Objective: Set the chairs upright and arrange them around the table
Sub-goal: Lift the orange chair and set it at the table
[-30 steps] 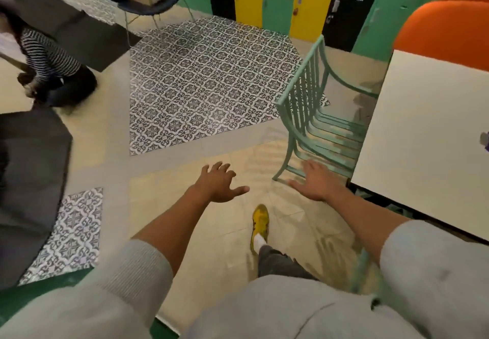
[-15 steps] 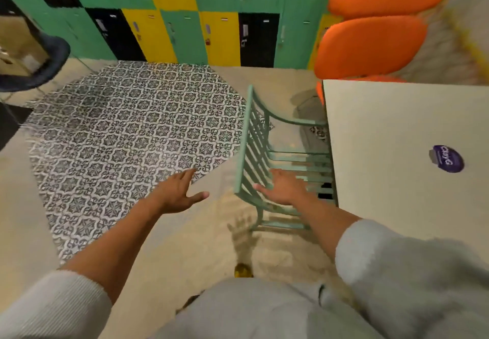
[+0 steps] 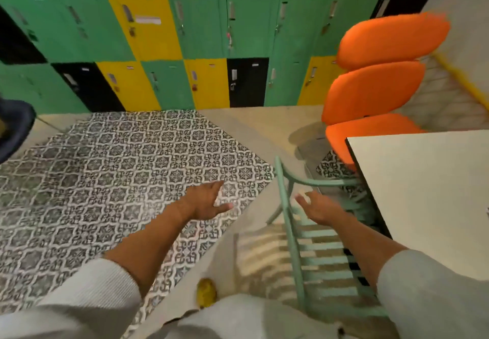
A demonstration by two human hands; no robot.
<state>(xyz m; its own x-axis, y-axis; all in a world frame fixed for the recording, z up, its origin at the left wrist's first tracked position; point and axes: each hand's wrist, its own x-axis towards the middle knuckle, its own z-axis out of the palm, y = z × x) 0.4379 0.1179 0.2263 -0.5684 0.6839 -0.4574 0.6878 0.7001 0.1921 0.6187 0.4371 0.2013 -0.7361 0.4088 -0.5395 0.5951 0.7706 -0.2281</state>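
A mint-green slatted chair point(image 3: 315, 254) was seen standing upright on the floor just beside the near edge of the white table point(image 3: 423, 201), with its seat slats running crosswise toward the table and partly tucked under the tabletop. Its long axis was laid along the table's edge, from the bottom of the view up toward the lockers point(image 3: 211, 47). The slatted back, viewed almost edge-on from above, was turned away from the table, so the chair was faced toward it. A curved arm rail was seen at the chair's far end, bent over toward the table corner.

The right hand point(image 3: 321, 207) was held over the seat near the far end of the chair, palm down and fingers spread apart, with nothing gripped; whether it was touching the slats could not be told. The left hand point(image 3: 207, 202) was held open with fingers parted, on the side of the chair away from the table, above the patterned tile floor point(image 3: 105, 179), clear of the chair and empty.

Stacked orange chairs point(image 3: 375, 89) were seen beyond the table's far corner, against the lockers.
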